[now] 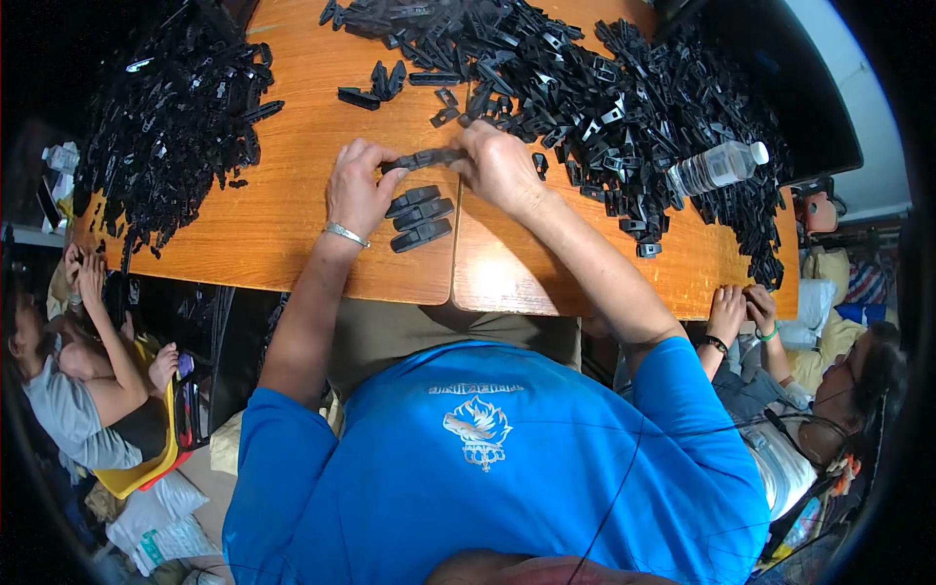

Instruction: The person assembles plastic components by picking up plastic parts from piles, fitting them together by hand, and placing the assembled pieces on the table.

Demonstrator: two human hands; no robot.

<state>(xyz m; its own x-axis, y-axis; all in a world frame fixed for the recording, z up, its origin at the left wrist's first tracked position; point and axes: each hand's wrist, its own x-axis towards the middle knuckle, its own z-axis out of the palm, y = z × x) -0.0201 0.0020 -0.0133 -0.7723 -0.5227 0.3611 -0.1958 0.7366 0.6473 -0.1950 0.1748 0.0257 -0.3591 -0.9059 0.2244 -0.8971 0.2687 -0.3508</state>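
Observation:
My left hand (pixel 359 187) and my right hand (pixel 499 168) meet over the middle of the wooden table. Between them is an elongated black plastic piece (pixel 425 158), its left end pinched in my left fingers and its right end in my right fingers. Its exact kind is too small to make out. Just below it, near my left wrist, a short row of similar black plastic pieces (pixel 421 236) lies side by side on the wood. Several loose black parts (pixel 386 82) lie beyond my hands.
Black plastic parts heap up on the table's left (pixel 175 127) and along its far right (pixel 556 88). A clear bottle (pixel 712 168) with a white cap lies on the right heap. One person (pixel 97 380) sits at the left; another person's hands (pixel 733 317) rest at the right edge.

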